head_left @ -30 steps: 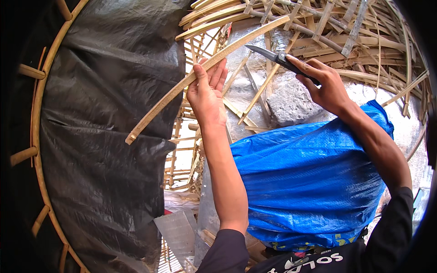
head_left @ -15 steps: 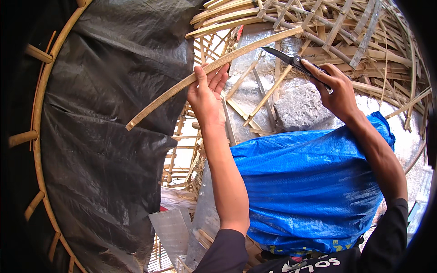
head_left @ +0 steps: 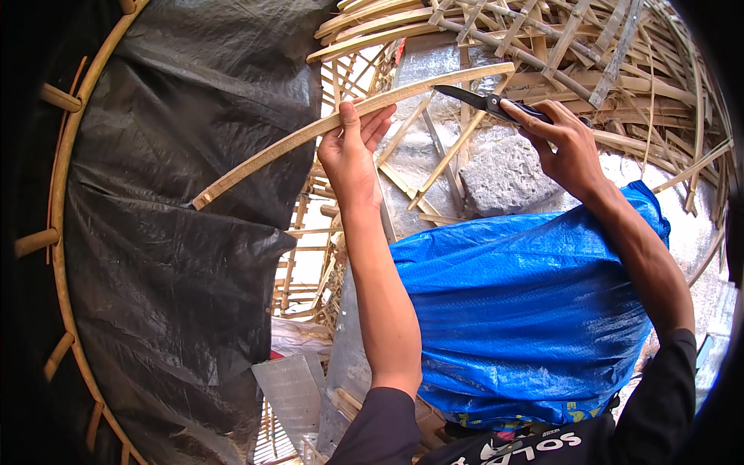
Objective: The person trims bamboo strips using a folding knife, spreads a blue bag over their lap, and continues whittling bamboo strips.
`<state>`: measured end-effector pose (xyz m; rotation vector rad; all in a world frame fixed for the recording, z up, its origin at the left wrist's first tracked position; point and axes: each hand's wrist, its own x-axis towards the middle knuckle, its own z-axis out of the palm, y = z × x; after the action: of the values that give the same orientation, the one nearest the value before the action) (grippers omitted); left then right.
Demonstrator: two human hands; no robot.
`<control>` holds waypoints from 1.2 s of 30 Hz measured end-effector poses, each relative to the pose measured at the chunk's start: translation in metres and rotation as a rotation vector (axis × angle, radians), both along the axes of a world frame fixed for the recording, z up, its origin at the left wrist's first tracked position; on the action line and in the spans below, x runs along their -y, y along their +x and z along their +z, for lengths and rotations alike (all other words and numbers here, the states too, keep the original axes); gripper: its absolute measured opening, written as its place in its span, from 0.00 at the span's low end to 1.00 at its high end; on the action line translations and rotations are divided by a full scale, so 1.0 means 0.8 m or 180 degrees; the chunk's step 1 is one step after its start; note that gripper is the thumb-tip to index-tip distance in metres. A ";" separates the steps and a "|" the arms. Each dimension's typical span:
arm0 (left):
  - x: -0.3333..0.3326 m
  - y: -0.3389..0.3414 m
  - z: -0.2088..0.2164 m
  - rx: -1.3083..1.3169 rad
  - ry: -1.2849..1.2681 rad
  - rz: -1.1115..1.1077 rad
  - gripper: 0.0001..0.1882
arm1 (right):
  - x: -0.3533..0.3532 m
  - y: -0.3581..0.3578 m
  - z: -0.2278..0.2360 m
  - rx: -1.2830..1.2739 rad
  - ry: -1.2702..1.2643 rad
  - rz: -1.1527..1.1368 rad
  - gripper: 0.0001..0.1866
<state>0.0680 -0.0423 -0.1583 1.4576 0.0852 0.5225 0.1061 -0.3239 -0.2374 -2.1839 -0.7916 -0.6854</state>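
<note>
A long pale bamboo strip slants across the upper middle, its left end lower and its right end higher. My left hand grips it around the middle, thumb on the near side and the other fingers behind it. In my right hand is a folding knife with a dark blade and dark handle. The blade is out and points left, its tip just below the strip's right half. Whether the blade touches the strip I cannot tell.
A blue woven plastic sheet covers my lap. Beyond it sits a rough grey stone block. Bamboo strips are heaped at the upper right. Black plastic sheeting hangs on the left beside a curved bamboo pole.
The bamboo strip has shifted slightly left, its right end dipping lower. My right hand has moved a little left with the knife, and the blade lies flatter.
</note>
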 end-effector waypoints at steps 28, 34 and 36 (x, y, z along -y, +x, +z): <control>-0.008 0.003 -0.013 -0.0082 0.0674 -0.0770 0.17 | -0.003 -0.003 0.002 0.0277 -0.0046 0.0270 0.30; -0.001 0.004 -0.016 -0.0261 0.0687 -0.0778 0.14 | -0.002 -0.004 0.001 0.0201 -0.0135 0.0298 0.29; -0.002 0.003 -0.015 -0.0381 0.0809 -0.0803 0.15 | -0.001 -0.007 0.007 0.0175 -0.0139 0.0374 0.28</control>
<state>0.0708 -0.0408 -0.1701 1.7190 -0.0727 0.2454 0.1007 -0.3228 -0.2315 -2.1459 -0.9635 -0.6768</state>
